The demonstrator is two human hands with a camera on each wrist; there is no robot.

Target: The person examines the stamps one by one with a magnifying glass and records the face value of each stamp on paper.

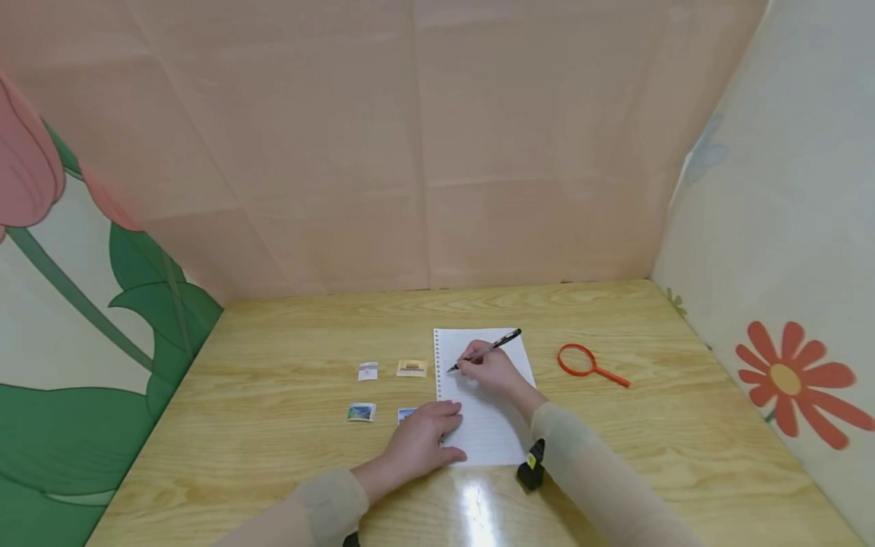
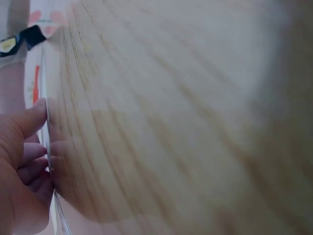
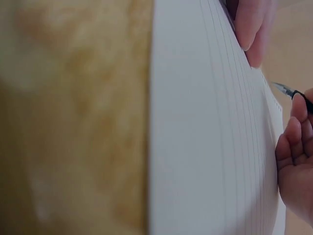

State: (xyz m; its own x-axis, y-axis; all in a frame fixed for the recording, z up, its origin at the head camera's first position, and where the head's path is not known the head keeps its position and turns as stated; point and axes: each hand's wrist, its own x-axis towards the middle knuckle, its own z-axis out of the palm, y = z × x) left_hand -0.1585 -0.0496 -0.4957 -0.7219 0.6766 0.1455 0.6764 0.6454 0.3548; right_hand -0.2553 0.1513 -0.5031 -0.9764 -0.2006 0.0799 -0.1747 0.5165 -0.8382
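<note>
My right hand pinches a pen with a dark end, its tip pointing down and left over the upper left of a lined sheet of paper. In the right wrist view the pen's metal tip shows just off the page. My left hand rests across the sheet's lower left edge with its fingers spread. Partly covered by that hand is a small blue picture. The sheet has a row of punched holes down its left side, and I see no writing on it.
A red magnifying glass lies right of the paper. To the left are a small yellowish picture, a pale one and a green-blue one. Walls bound the wooden table at the back and both sides.
</note>
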